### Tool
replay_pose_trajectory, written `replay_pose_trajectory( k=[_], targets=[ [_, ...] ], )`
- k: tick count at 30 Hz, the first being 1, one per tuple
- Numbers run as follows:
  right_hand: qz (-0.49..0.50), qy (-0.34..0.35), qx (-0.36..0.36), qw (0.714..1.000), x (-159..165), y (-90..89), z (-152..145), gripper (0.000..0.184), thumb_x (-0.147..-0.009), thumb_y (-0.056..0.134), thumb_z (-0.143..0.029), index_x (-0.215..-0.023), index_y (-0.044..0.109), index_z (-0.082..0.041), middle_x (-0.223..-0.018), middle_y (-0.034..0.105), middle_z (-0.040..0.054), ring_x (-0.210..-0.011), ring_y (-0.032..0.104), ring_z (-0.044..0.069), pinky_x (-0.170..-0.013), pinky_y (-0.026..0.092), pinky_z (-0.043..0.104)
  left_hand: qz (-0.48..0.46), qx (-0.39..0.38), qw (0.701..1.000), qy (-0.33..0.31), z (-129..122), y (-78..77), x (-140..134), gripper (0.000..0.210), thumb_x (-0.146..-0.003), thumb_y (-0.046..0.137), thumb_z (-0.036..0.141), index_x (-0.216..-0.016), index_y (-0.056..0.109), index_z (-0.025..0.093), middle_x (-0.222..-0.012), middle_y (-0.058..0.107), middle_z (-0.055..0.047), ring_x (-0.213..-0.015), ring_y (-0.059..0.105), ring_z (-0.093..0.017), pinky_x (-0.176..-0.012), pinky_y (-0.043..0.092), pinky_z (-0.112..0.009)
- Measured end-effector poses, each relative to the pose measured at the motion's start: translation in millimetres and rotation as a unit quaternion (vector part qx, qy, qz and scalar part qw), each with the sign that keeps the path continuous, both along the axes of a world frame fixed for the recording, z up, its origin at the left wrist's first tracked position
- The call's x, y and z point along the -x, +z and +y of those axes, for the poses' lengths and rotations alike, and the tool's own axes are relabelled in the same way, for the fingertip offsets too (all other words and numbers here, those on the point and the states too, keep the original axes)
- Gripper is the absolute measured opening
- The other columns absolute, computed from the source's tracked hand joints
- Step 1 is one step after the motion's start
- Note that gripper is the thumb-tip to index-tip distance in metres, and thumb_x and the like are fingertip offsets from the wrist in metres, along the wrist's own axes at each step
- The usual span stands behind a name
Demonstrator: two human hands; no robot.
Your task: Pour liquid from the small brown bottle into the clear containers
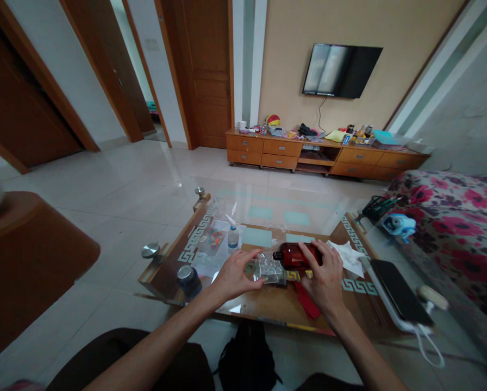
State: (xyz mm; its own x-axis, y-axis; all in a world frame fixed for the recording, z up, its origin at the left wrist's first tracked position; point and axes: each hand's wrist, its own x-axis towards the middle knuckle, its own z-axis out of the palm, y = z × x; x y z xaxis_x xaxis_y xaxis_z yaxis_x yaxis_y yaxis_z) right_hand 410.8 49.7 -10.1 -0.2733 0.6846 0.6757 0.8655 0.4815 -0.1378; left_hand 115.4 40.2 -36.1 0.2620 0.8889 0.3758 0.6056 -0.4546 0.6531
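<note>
My right hand (323, 271) grips a dark amber bottle (294, 256), tilted onto its side with its narrow open neck pointing left. Just below that neck is a clear, faceted container (269, 270), its left side between the thumb and fingers of my left hand (237, 274). Whether liquid leaves the bottle cannot be made out. Behind my left hand stands a small clear bottle with a white nozzle top (232, 240). A red strip (307, 301) lies under my right hand, and crumpled white tissue (348, 256) lies to its right.
The glass-topped table (268, 315) also carries a dark can (188, 281) at left and papers (208, 247) behind it. A black phone (400, 290) with a white cable lies at right. A flowered sofa (455, 217) borders the right side; a low cabinet (282, 155) stands behind.
</note>
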Motion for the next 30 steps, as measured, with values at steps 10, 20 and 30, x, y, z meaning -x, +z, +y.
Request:
replay_pose_trajectory(
  k=[10, 20, 30],
  targets=[
    [0.007, 0.003, 0.000, 1.000, 0.8, 0.5, -0.1, 0.094, -0.073, 0.068, -0.007, -0.157, 0.044, -0.040, -0.155, 0.044, 0.0100, -0.145, 0.042, 0.041, -0.119, 0.028, 0.072, -0.001, -0.001, 1.000, -0.003, 0.0, 0.1, 0.9, 0.079, -0.072, 0.087, 0.038, -0.146, 0.059, 0.028, -0.128, 0.071, -0.007, -0.116, 0.065, -0.030, -0.105, 0.052, -0.048],
    [0.002, 0.001, -0.003, 1.000, 0.9, 1.8, -0.8, 0.091, -0.075, 0.068, -0.007, -0.157, 0.045, -0.040, -0.155, 0.044, 0.0096, -0.145, 0.041, 0.041, -0.121, 0.027, 0.071, -0.005, -0.004, 1.000, -0.007, -0.2, 1.7, -0.6, 0.078, -0.073, 0.086, 0.035, -0.145, 0.059, 0.029, -0.131, 0.070, -0.007, -0.116, 0.065, -0.030, -0.106, 0.051, -0.049],
    [-0.022, -0.010, 0.006, 1.000, -1.4, 1.7, -2.1, 0.088, -0.074, 0.071, -0.009, -0.155, 0.048, -0.036, -0.155, 0.044, 0.0111, -0.147, 0.040, 0.038, -0.122, 0.026, 0.068, -0.006, 0.006, 1.000, -0.008, 0.2, 0.4, -0.6, 0.081, -0.072, 0.087, 0.034, -0.147, 0.057, 0.029, -0.127, 0.071, -0.007, -0.113, 0.066, -0.029, -0.105, 0.052, -0.048]
  ],
)
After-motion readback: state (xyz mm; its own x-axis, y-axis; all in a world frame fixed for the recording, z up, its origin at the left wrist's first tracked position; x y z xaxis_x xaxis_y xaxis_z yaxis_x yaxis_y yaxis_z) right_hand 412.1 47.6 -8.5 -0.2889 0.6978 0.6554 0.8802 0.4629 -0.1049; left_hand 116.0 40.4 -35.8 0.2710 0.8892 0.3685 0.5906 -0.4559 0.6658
